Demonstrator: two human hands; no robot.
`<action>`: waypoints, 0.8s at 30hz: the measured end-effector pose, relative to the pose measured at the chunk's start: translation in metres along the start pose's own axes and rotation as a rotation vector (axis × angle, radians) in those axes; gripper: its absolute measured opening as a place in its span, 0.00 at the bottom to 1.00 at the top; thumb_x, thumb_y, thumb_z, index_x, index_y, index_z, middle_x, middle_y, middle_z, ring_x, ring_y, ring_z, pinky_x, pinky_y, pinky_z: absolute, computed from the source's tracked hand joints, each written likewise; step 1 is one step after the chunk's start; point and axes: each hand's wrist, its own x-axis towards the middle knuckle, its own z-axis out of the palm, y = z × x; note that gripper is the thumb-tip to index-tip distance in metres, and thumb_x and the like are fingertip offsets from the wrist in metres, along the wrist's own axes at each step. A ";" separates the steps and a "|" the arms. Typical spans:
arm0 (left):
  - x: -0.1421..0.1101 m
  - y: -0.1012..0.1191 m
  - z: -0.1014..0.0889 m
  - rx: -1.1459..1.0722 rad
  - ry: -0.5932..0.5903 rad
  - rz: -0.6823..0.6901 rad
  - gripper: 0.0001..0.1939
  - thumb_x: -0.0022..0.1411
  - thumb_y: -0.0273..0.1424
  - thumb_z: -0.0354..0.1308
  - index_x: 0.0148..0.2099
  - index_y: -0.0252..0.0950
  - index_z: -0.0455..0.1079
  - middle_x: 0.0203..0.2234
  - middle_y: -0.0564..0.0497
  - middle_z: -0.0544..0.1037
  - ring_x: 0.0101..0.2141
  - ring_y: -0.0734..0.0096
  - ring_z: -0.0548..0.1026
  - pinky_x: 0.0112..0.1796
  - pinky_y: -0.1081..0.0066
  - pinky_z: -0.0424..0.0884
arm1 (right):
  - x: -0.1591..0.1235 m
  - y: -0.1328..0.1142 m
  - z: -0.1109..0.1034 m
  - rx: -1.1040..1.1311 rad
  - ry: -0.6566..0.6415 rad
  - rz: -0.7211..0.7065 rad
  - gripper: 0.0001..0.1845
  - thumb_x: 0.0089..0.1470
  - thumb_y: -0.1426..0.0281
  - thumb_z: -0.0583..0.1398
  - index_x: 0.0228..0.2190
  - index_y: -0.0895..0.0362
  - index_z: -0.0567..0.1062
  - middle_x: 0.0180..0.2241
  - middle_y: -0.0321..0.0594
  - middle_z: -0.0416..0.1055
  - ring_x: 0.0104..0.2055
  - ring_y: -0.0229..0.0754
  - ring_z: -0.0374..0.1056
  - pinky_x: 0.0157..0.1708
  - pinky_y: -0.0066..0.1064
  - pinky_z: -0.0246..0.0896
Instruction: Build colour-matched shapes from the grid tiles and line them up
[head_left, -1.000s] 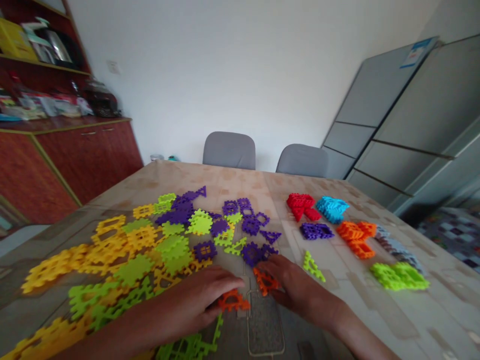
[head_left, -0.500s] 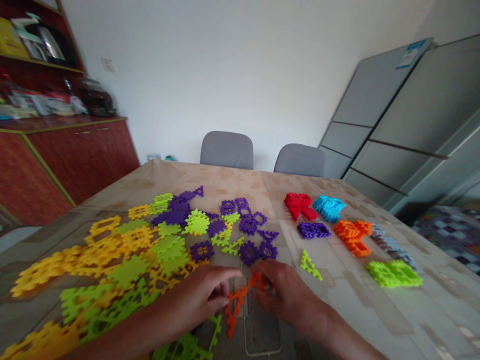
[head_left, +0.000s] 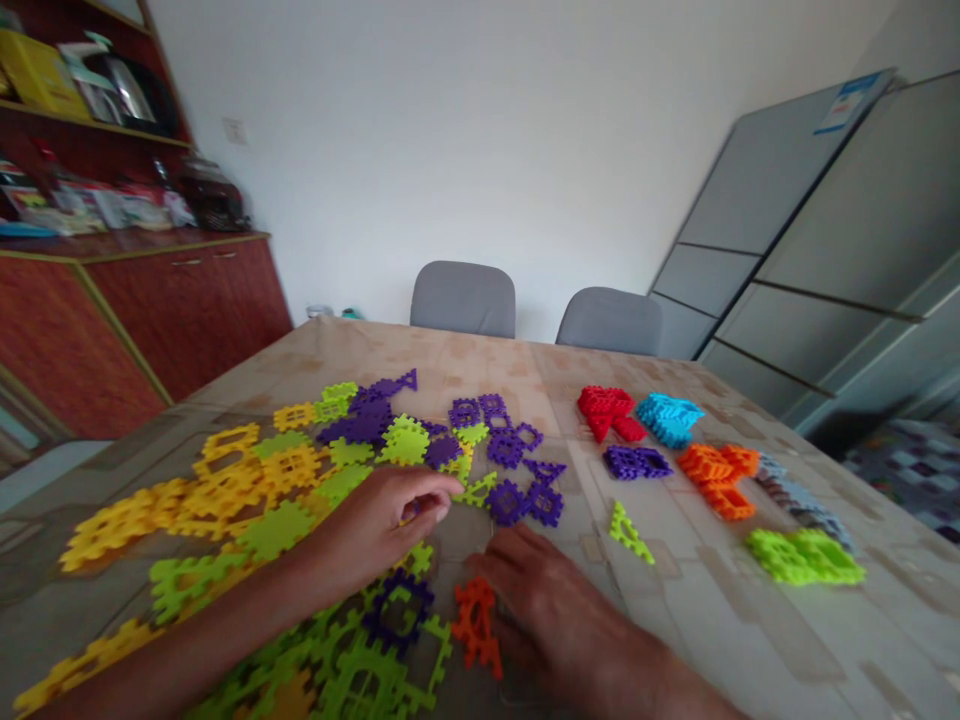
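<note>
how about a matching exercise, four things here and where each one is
1. red pile
2. left hand
3. gray chairs
4. right hand

A. past the far edge of the table
B. at a loose orange piece
C. beside the light-blue pile
D. over scattered green pieces

Pairs: 1-C, 2-D, 3-A, 4-B

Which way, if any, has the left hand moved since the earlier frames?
Yes: the left hand moved left and forward, judged against the left grey chair.
</note>
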 end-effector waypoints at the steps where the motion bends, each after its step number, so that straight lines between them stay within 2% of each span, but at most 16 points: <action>1: 0.000 0.000 -0.001 -0.003 -0.001 -0.009 0.14 0.65 0.35 0.51 0.47 0.41 0.76 0.38 0.53 0.81 0.38 0.67 0.78 0.38 0.73 0.71 | -0.001 0.003 -0.005 -0.027 -0.021 -0.071 0.19 0.53 0.79 0.57 0.46 0.53 0.72 0.49 0.40 0.69 0.51 0.43 0.63 0.50 0.31 0.57; 3: 0.002 -0.001 -0.008 -0.008 -0.003 -0.021 0.15 0.65 0.36 0.51 0.47 0.40 0.75 0.38 0.53 0.82 0.37 0.67 0.79 0.36 0.74 0.71 | -0.002 0.008 -0.010 -0.086 -0.025 -0.176 0.20 0.55 0.80 0.57 0.48 0.52 0.71 0.54 0.39 0.67 0.55 0.42 0.59 0.54 0.33 0.54; 6: 0.005 -0.001 -0.029 0.035 0.029 0.011 0.15 0.65 0.39 0.52 0.46 0.41 0.76 0.39 0.52 0.82 0.39 0.66 0.79 0.39 0.73 0.72 | 0.001 0.011 -0.007 -0.179 0.006 -0.267 0.11 0.64 0.73 0.55 0.46 0.51 0.72 0.54 0.39 0.67 0.55 0.42 0.59 0.54 0.34 0.54; 9: 0.006 -0.003 -0.062 0.112 0.167 0.001 0.17 0.64 0.43 0.53 0.46 0.41 0.76 0.42 0.52 0.82 0.41 0.62 0.79 0.41 0.71 0.73 | 0.006 0.012 0.002 -0.217 0.017 -0.293 0.08 0.66 0.67 0.54 0.43 0.51 0.73 0.47 0.38 0.71 0.52 0.41 0.61 0.50 0.32 0.56; 12: 0.004 -0.006 -0.091 0.147 0.294 -0.054 0.18 0.62 0.47 0.54 0.44 0.42 0.76 0.43 0.52 0.81 0.43 0.59 0.78 0.41 0.70 0.74 | 0.008 0.014 0.009 -0.222 0.030 -0.279 0.07 0.66 0.67 0.54 0.39 0.53 0.73 0.44 0.37 0.71 0.50 0.40 0.62 0.49 0.32 0.56; 14: 0.002 -0.008 -0.102 0.153 0.334 -0.062 0.18 0.61 0.48 0.55 0.44 0.42 0.76 0.43 0.53 0.81 0.43 0.59 0.78 0.43 0.70 0.74 | 0.009 0.015 0.009 -0.222 0.032 -0.275 0.06 0.65 0.69 0.55 0.38 0.53 0.72 0.43 0.36 0.71 0.49 0.40 0.62 0.49 0.32 0.55; 17: -0.001 -0.009 -0.108 0.158 0.352 -0.043 0.18 0.61 0.47 0.56 0.45 0.42 0.76 0.42 0.53 0.81 0.42 0.60 0.78 0.44 0.69 0.73 | 0.008 0.016 0.004 -0.175 0.029 -0.237 0.03 0.63 0.71 0.58 0.40 0.53 0.71 0.43 0.35 0.71 0.48 0.40 0.62 0.50 0.33 0.53; 21: -0.002 -0.006 -0.106 0.173 0.329 -0.026 0.17 0.62 0.45 0.54 0.45 0.42 0.76 0.42 0.52 0.81 0.42 0.61 0.78 0.44 0.69 0.73 | 0.009 0.015 -0.001 -0.113 0.043 -0.130 0.05 0.61 0.69 0.60 0.40 0.54 0.71 0.42 0.37 0.71 0.47 0.42 0.62 0.51 0.34 0.51; 24: -0.001 -0.004 -0.103 0.165 0.308 -0.026 0.16 0.62 0.45 0.54 0.44 0.42 0.76 0.43 0.52 0.81 0.43 0.61 0.78 0.43 0.69 0.74 | 0.010 0.014 0.001 -0.109 0.028 -0.119 0.05 0.61 0.69 0.59 0.40 0.53 0.72 0.42 0.37 0.71 0.47 0.42 0.62 0.51 0.34 0.50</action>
